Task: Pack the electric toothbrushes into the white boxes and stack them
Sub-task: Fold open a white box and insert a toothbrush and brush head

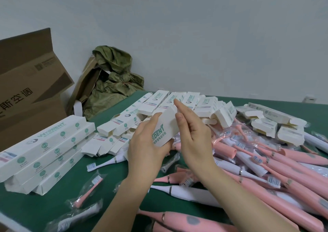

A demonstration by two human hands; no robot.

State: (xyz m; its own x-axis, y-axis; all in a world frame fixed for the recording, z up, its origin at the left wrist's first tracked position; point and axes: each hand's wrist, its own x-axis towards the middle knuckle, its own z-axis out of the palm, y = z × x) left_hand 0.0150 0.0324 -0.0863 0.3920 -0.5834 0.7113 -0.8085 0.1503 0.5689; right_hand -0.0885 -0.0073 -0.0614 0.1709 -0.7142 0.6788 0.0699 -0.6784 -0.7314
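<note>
Pink toothbrush handles [188, 220] lie closest, at the bottom edge of the view. They belong to a loose heap of pink and white electric toothbrushes [266, 162] spread over the right half of the green table [35, 208]. Both forearms reach in above them.

The left hand [147, 143] grips one white box [166, 125] just above the heap, mid-view, with its thumb across the upper face and its fingers curled round beneath. The box is a long, narrow carton of plain white card. Green WISDENT lettering, a small leaf mark and a line of green Chinese characters run lengthwise on the face turned to the camera. Its long axis runs away from the person and tilts upward. The near end is hidden in the left palm, and the far end points toward the wall, slightly right. The right hand [193, 136] rests against the box's right side with fingers nearly straight. Its forefinger reaches past the far end and its thumb tip touches the upper right edge.

At left, closed boxes [44, 152] lie stacked in layers, parallel, slanting from near left to far right. Behind the hands sits a jumble of open-ended boxes [193, 101]. Wrapped brush heads [88, 191] lie on the near cloth. Beyond the table's left edge stand a brown cardboard carton [26, 89] and a crumpled olive-green bag [113, 75].
</note>
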